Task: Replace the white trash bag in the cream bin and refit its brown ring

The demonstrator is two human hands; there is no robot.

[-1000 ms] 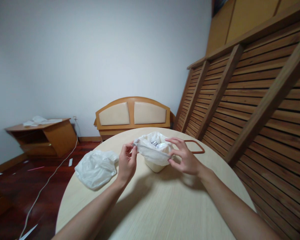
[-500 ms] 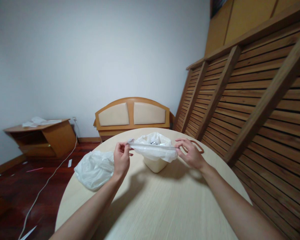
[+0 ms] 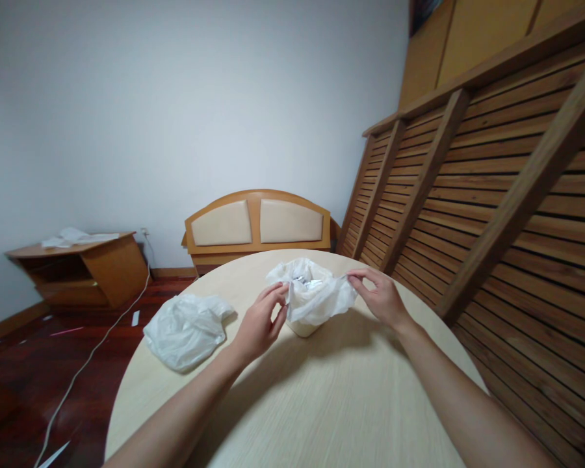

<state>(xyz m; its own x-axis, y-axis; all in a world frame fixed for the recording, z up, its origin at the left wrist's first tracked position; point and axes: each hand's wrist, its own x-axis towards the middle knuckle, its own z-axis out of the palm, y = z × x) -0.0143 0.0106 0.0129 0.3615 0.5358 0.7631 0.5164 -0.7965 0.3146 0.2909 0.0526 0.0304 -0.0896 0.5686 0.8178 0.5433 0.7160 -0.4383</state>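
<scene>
A small cream container [image 3: 304,329] stands on the round pale table [image 3: 341,403], with a thin white plastic bag [image 3: 322,302] lining it and hanging over its near side. Something silvery shows inside the bag's opening. My left hand [image 3: 266,318] pinches the bag's edge at the container's left front. On the right, my right hand [image 3: 380,296] has thumb and forefinger closed on the bag's other edge, drawn out to the side. A crumpled white plastic bag [image 3: 188,331] lies at the table's left, touched by neither hand.
Behind the table is a wooden headboard [image 3: 258,221] with cream panels. Large slatted wooden frames [image 3: 468,195] lean on the right. At the left, a low wooden cabinet [image 3: 92,266] bears white sheets, and a white cable [image 3: 90,357] runs over the dark red floor.
My left hand has moved right and nearer the container. The bag's edge, stretched straight between my hands before, now sags in folds. My right hand has shifted slightly right.
</scene>
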